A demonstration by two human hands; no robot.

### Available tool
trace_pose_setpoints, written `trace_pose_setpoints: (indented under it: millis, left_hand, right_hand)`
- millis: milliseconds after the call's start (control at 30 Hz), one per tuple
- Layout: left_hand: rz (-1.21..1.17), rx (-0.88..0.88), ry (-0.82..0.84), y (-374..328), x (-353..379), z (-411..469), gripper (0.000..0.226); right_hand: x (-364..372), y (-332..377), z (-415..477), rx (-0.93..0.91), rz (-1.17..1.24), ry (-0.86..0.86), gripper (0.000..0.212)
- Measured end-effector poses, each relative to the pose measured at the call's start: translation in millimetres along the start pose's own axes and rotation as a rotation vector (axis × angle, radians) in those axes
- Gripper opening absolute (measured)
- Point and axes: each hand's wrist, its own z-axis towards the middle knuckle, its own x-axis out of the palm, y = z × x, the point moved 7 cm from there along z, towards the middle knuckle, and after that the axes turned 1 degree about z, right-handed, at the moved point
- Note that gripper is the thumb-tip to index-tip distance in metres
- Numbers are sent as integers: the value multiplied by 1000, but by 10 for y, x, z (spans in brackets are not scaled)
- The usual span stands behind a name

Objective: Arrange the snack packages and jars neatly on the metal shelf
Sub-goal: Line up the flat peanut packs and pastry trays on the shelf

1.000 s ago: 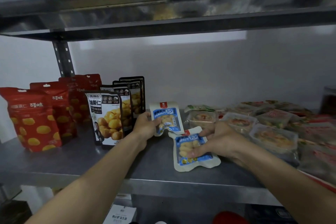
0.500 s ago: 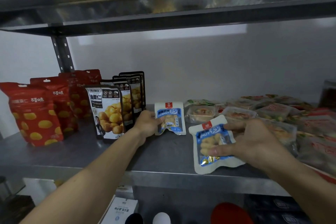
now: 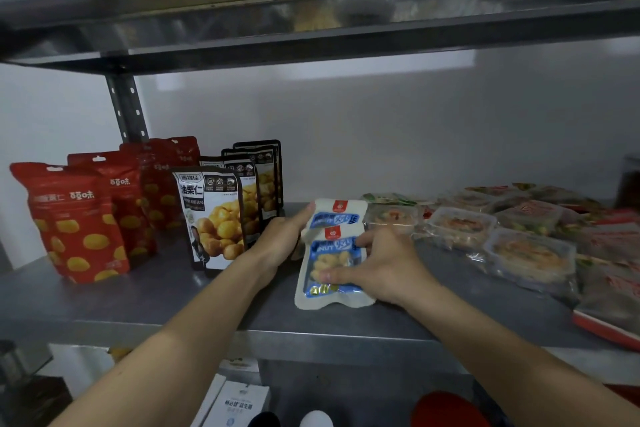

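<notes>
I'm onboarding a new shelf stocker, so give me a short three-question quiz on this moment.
1. True or false: the red stand-up foil pouches stand upright on the grey metal shelf.
2. What does the right hand hold? A) a glass jar B) a white-and-blue flat peanut packet C) a metal can
3. Fill in: the left hand grips a second white-and-blue packet, which sits ___ the first.
Key: 1 true; 2 B; 3 behind.
</notes>
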Motion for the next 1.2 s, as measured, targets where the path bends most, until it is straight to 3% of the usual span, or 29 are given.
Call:
trace_pose_setpoints:
  millis: [100, 300, 500, 600, 700, 933, 1067, 1133, 1200]
  left_hand:
    - [68, 15, 51, 24, 26, -45, 33]
    - [149, 53, -10, 53, 4, -38, 17]
    - [397, 148, -64, -72, -44, -121, 18]
    - [428, 177, -2, -89, 26, -185, 14]
    - [405, 202, 10, -88, 60, -237, 31]
    - [431, 195, -3, -65, 10, -227, 26]
    - [472, 207, -5, -154, 33, -244, 32]
    - [505, 214, -7, -242, 42, -252, 42]
    - [526, 252, 30, -321, 84, -246, 46]
  right_hand:
    - [77, -29, 28, -46, -101, -4, 47]
    - [155, -30, 61, -68, -238, -16, 76]
    - [-7, -4, 76, -83, -447, -137, 78]
    - [19, -98, 191, -96, -423, -30, 93]
    - [103, -167, 221, -83, -358, 56, 102]
    - [46, -34, 257, -126, -500, -30, 102]
    - [-297, 29, 438, -164, -631, -172, 68]
    - [-427, -54, 589, -128, -788, -103, 58]
    - [-462, -206, 714, -71, -903, 63, 64]
